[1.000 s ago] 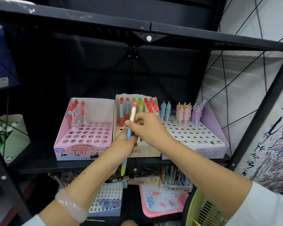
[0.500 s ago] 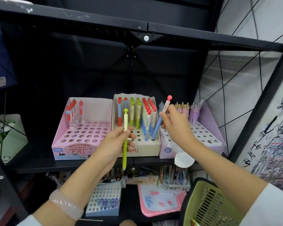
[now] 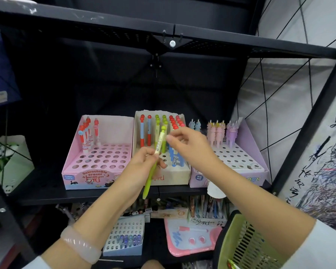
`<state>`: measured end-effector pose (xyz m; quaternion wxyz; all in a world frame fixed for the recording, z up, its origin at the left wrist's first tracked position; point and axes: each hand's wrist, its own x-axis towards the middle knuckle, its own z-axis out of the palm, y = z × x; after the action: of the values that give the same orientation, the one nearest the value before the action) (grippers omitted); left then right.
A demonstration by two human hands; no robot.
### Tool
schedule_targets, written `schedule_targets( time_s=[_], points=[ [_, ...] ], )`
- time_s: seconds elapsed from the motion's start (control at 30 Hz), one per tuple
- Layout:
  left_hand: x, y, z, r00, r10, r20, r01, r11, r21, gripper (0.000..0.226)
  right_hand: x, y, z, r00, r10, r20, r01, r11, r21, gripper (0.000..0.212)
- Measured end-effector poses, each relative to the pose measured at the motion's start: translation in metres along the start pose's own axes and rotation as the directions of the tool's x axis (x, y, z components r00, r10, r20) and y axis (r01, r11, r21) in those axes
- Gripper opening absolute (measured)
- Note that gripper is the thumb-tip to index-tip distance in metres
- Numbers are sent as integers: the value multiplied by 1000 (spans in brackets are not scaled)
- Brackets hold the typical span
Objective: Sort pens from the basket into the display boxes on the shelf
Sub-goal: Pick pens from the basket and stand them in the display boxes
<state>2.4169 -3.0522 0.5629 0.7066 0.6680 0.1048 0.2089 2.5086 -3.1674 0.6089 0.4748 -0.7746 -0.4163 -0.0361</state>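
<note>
Green and cream, the pen (image 3: 156, 158) is pinched at mid-barrel by the fingers of the left hand (image 3: 144, 162), tilted in front of the middle box (image 3: 171, 174) on the shelf (image 3: 47, 193). Fingers of the right hand (image 3: 188, 144) are loosely curled beside the upper barrel; contact with it cannot be told. A light, stiff, smooth body is judged, best taken near the middle. Only a corner of the basket (image 3: 246, 243) is shown, and free holes behind the hands are hidden.

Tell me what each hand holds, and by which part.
Left hand grips the green-and-cream pen mid-barrel. Right hand reaches to its upper part; a grip cannot be told.
</note>
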Motion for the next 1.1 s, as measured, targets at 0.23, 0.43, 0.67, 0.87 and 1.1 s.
schedule_targets(
  time_s=[0.23, 0.43, 0.67, 0.87, 1.1],
  points=[
    [1, 12, -14, 988, 136, -74, -115, 964, 240, 16, 24, -20, 8, 999, 5, -46, -3, 999, 43, 15],
    [5, 16, -37, 984, 103, -145, -46, 934, 354, 18, 56, -17, 0, 995, -48, -92, 19, 956, -293, 12],
    [6, 8, -42, 987, 68, -147, -17, 945, 326, 17, 72, -13, 2, 997, -20, -70, -9, 917, -399, 15],
    [5, 4, -41, 988, 62, -142, -15, 950, 312, 18, 76, -10, 4, 997, -11, -79, -21, 920, -392, 15],
    [3, 5, -44, 988, 63, -144, -15, 950, 312, 18, 81, -5, 4, 995, 5, -98, -43, 920, -389, 17]
  ],
)
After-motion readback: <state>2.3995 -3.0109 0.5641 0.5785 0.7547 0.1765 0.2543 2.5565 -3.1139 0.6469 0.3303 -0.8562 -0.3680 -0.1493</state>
